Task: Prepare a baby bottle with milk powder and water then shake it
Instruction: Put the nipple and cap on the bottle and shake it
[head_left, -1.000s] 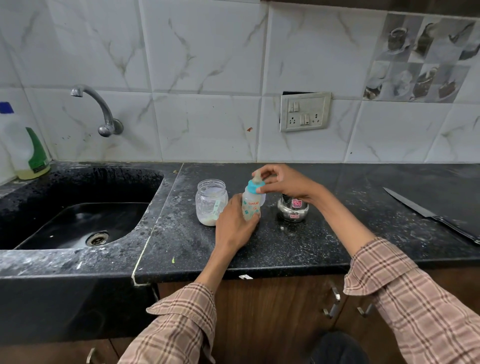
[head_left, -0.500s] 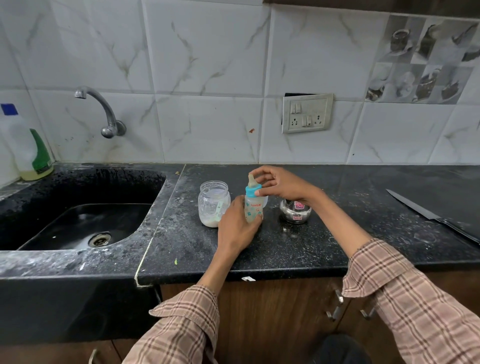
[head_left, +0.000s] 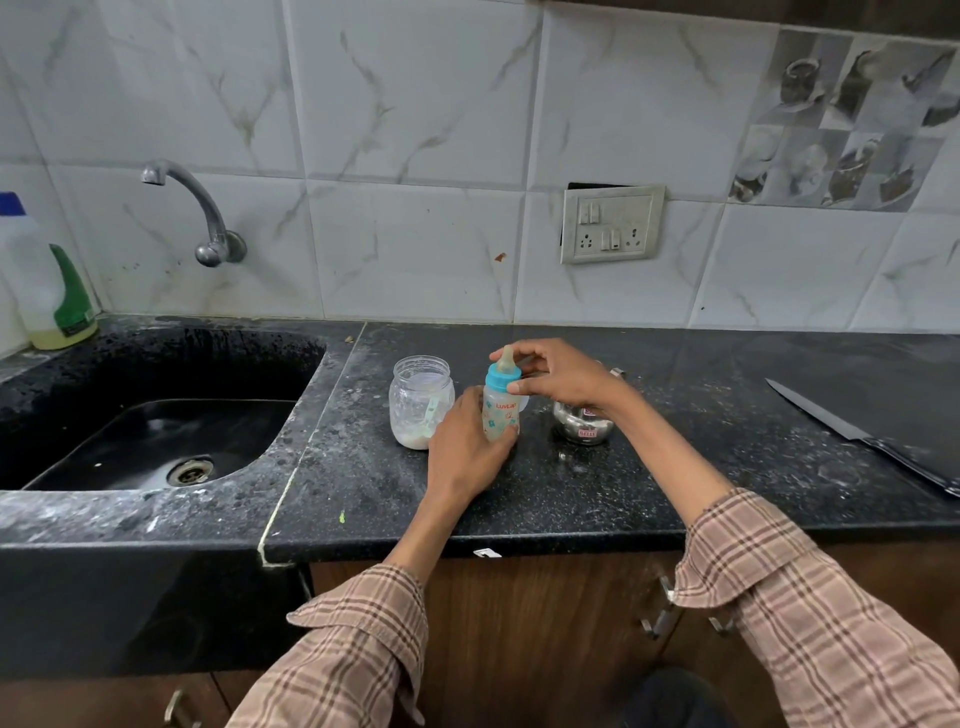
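As before, both hands (head_left: 467, 447) on bottle (head_left: 500, 410)

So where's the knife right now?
In the head view, the knife lies flat at the far right of the black counter, well to the right of the steel pot and both hands, blade pointing toward the wall.

Countertop (head_left: 597, 483): black speckled stone, semi-gloss, dusted with white powder. Sink (head_left: 156, 431) at nine o'clock: same dark stone, wet sheen. Tap (head_left: 208, 228): dull metal. Wall tiles (head_left: 415, 156): glossy marbled ceramic. Baby bottle (head_left: 500, 410): translucent plastic, blue plastic collar. Jar (head_left: 420, 400): clear, powder-filmed. Steel pot (head_left: 583, 427) at three o'clock: polished. Cabinet (head_left: 545, 623): brown wood grain. Sleeves (head_left: 810, 613): checked cloth.
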